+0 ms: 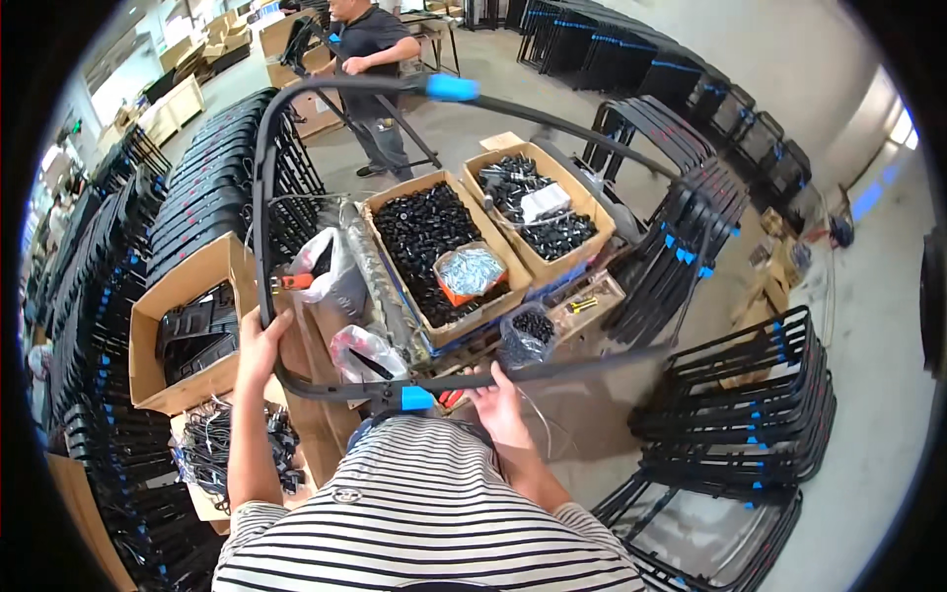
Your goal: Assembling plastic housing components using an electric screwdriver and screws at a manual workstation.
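A: Where is the black tubular frame point(260, 197)?
B: Held up in front of the person, above the work surface, its open loop ringing the view of the boxes.
A: Which way does it lie?
B: Its long axis runs left to right, across the body. The rounded left end is near the left forearm; the far rail slants down toward the right, while the near rail passes just ahead of the striped shirt point(424, 503).
A: And the right end?
B: It points toward the stacked frames point(740, 405), but it's blurred against them, so I'd only say it seems to close there.
A: How is it gripped?
B: The left hand point(258, 345) is wrapped round the left end, low down. The right hand point(496, 403) pinches the near rail, thumb above, fingers below.
A: Any markings?
B: Blue tape, one piece on the far rail point(452, 89), another on the near one.
A: What shows through the loop?
B: A cardboard box of black parts point(424, 227), with a small box of silver hardware point(470, 271) sitting in it, and a second carton point(552, 255) beside it.
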`<state>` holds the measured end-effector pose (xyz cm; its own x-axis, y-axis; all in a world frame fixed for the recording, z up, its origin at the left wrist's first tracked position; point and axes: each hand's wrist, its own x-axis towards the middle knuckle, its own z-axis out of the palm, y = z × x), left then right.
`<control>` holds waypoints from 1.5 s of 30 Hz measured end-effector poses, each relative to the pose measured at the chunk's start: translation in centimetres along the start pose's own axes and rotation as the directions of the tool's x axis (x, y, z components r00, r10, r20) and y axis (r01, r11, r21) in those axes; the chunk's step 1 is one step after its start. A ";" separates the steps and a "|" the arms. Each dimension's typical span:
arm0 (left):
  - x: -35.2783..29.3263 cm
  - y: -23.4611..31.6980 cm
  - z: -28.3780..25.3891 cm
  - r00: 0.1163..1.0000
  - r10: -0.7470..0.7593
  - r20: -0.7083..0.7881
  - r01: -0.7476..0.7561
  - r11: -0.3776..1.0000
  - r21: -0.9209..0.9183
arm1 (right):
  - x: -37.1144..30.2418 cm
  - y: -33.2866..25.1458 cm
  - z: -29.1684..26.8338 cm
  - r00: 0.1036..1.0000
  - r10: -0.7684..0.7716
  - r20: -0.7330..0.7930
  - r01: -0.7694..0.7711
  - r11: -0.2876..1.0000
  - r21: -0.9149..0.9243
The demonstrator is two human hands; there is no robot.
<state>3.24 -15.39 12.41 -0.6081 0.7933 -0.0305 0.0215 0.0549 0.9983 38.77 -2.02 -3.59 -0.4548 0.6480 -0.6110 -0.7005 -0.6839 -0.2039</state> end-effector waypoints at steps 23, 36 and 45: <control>15.0 -24.3 7.0 0.732 -0.497 -0.466 0.639 0.738 0.216 | 9.8 -5.6 -7.6 0.983 0.058 -0.172 -0.170 0.622 -0.764; -2.5 -15.3 -3.6 0.903 0.118 -0.413 0.112 0.864 0.491 | 7.1 2.8 -11.0 0.841 0.493 -0.224 -0.119 -0.234 -0.965; -13.2 -18.6 -26.8 0.273 0.116 -0.955 0.884 0.361 0.296 | 13.6 2.1 -6.6 0.827 0.553 -0.102 0.067 -0.277 -0.959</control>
<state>-10.37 -43.16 -4.42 -0.9213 -0.3565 0.1554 -0.2950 0.9010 0.3180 34.77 3.09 -17.37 -0.7073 0.1229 -0.6961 0.6908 -0.0886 -0.7176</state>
